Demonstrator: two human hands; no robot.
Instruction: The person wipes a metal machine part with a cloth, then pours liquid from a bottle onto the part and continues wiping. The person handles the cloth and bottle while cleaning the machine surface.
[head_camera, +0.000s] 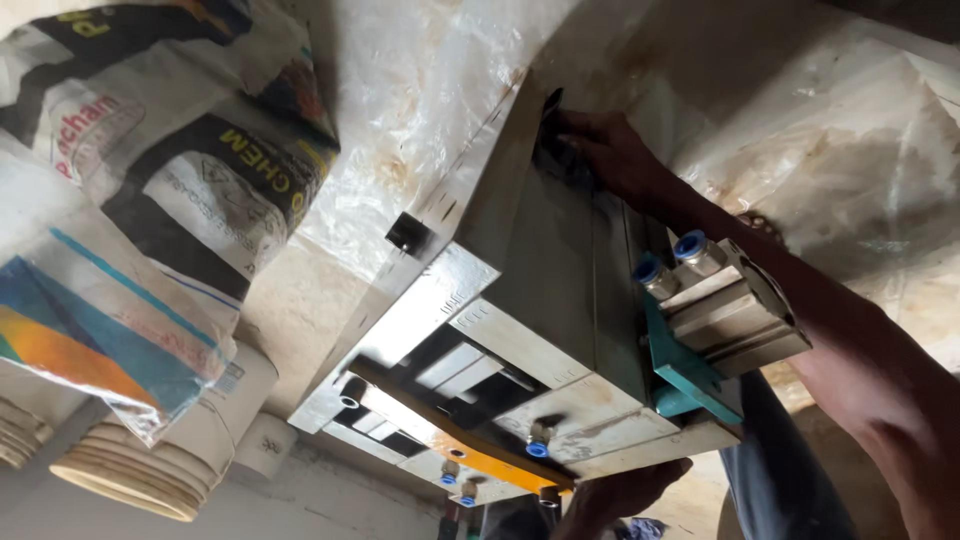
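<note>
A heavy grey metal block (560, 270) made of stacked steel plates fills the middle of the view. It carries an orange bar (470, 450), small fittings with blue rings, and a pneumatic cylinder (730, 310) on a teal bracket (680, 370). My right hand (605, 150) reaches along the block's side, and its fingers grip the far end at a dark slot. My left hand (625, 490) is at the near lower edge, fingers curled under the block beside the orange bar. The palm sides of both hands are hidden.
Printed woven sacks (150, 170) lie piled at the left. Beside them are a cream ribbed pipe end (160, 470) and a white pipe cap (265, 445). Stained plastic sheeting (850, 130) covers the surface around the block. My trouser leg (775, 470) is close to the block's lower right.
</note>
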